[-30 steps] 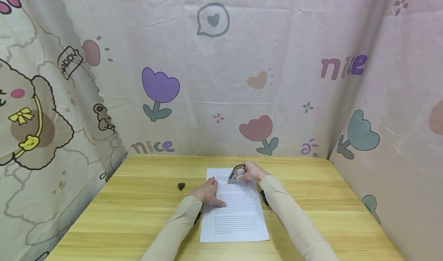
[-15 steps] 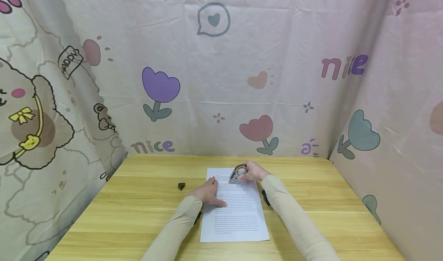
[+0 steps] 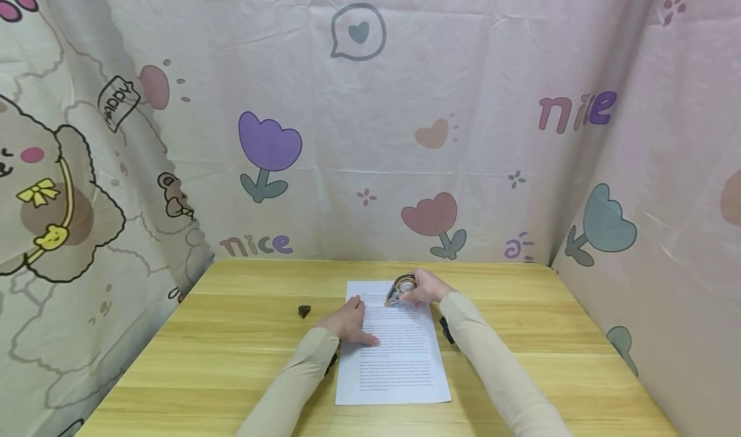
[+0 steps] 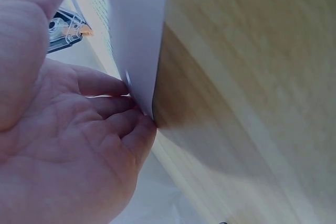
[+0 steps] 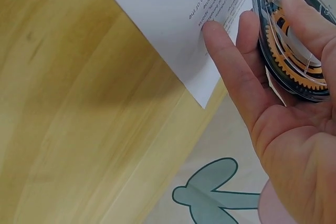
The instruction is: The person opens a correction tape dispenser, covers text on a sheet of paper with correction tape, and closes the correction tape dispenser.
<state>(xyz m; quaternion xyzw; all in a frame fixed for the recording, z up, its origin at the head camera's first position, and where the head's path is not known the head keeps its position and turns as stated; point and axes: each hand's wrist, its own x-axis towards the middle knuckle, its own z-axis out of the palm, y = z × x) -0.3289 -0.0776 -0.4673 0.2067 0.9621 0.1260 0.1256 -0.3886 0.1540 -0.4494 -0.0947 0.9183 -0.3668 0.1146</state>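
Note:
A printed sheet of paper (image 3: 393, 379) lies on the wooden table. My left hand (image 3: 347, 324) rests on its left part, thumb spread out over the text. In the left wrist view, the fingertips of that hand (image 4: 79, 129) touch the paper's edge. My right hand (image 3: 427, 287) grips a correction tape (image 3: 398, 289) with a clear case, its tip down at a text line near the top of the sheet. The right wrist view shows the thumb on the case of the correction tape (image 5: 271, 48), with orange gearing inside. One finger of the right hand (image 5: 294, 140) touches the paper.
A small dark piece, perhaps a cap (image 3: 304, 311), lies on the table (image 3: 243, 334) left of the paper. Black wrist straps (image 3: 446, 329) show at both wrists. Printed curtains (image 3: 359, 134) hang behind and at the sides of the table.
My right hand has slid the correction tape slightly to the right along the upper text. The left hand and the paper look unmoved.

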